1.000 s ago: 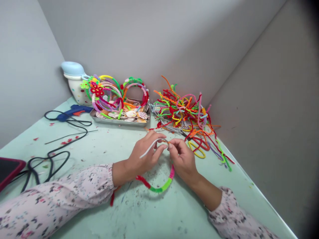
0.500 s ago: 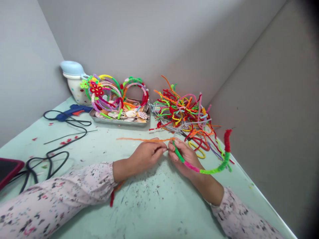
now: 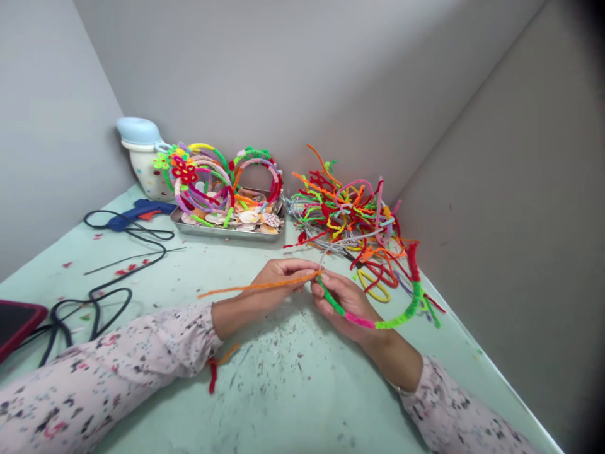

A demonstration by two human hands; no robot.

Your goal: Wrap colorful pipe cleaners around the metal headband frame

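My right hand (image 3: 347,299) is closed around a curved headband (image 3: 397,320) wrapped in green, pink and red pipe cleaner. A bare pale end of the headband sticks up beyond my fingers. From the wrapped part's green edge an orange pipe cleaner (image 3: 236,289) runs left, its free end slanting across my left hand. My left hand (image 3: 274,284) is closed, thumb and fingers pinching at the orange pipe cleaner close to the headband. The exact grip of those fingertips is partly hidden.
A tangled heap of pipe cleaners (image 3: 350,208) lies behind my hands. Left of it, a metal tray (image 3: 227,234) holds shells and finished headbands (image 3: 205,173). Farther left are a blue glue gun (image 3: 137,214), its black cord (image 3: 97,302), a lidded cup (image 3: 144,161) and a red-edged device (image 3: 19,325).
The orange pipe cleaner's free end has swung down and toward me, now crossing in front of my left hand. The headband has shifted slightly left, and its red end has tilted.
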